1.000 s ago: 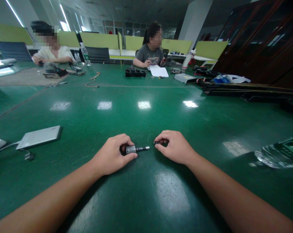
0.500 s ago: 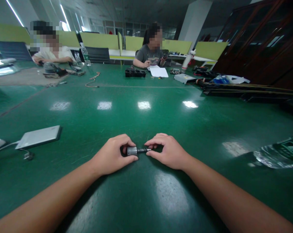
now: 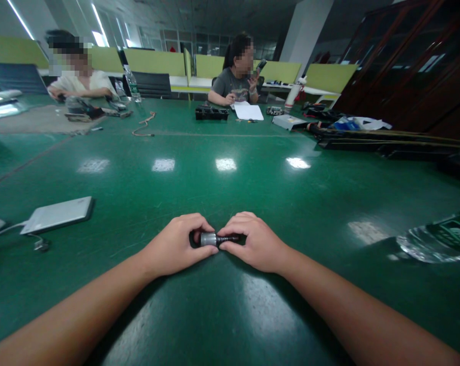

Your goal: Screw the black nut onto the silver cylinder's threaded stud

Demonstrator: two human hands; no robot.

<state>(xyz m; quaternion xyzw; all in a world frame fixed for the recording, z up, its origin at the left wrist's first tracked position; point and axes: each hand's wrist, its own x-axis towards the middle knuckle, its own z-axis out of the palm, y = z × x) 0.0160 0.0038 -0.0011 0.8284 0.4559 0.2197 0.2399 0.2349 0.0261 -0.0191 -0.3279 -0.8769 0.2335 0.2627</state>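
Observation:
A small metal part lies level just above or on the green table (image 3: 169, 193). Its left portion is a silver cylinder (image 3: 208, 239), and a thin dark ridged shaft (image 3: 227, 238) runs from it to the right. My left hand (image 3: 182, 243) is closed round the cylinder, thumb below and fingers above. From the other side my right hand (image 3: 253, 241) reaches over the shaft, its fingertips and thumb pinching it close to the cylinder. The fingertips of both hands nearly touch.
At left lies a white flat device (image 3: 58, 214) with a cable. A water bottle (image 3: 439, 238) lies at right. Across the table sit two people, with a black box (image 3: 211, 113), paper (image 3: 248, 111), a cord (image 3: 144, 124) and a grey metal case (image 3: 289, 122).
My right hand has moved left along the shaft, up to the cylinder. My left hand keeps its hold. The person opposite has raised a phone-like object.

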